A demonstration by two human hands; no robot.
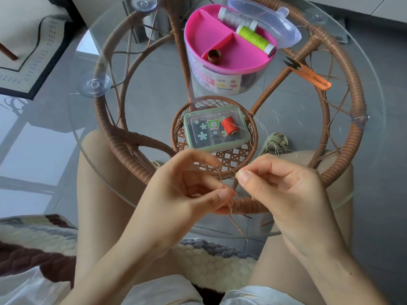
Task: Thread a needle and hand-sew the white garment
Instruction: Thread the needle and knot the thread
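Observation:
My left hand (187,190) pinches a thin needle (230,204) between thumb and forefinger, just over the near rim of the glass table. My right hand (284,186) pinches a fine white thread (267,139) close to the needle's upper end; the thread trails up and to the right across the glass. The two hands are a few centimetres apart. White garment fabric (167,291) lies across my lap at the bottom edge, partly hidden by my forearms.
A round glass table (88,150) on a wicker frame carries a pink sewing kit tub (226,51) with grey and green spools, a small green box (214,130) with a red spool, and orange thread snips (308,73). A knitted cushion (33,238) lies at lower left.

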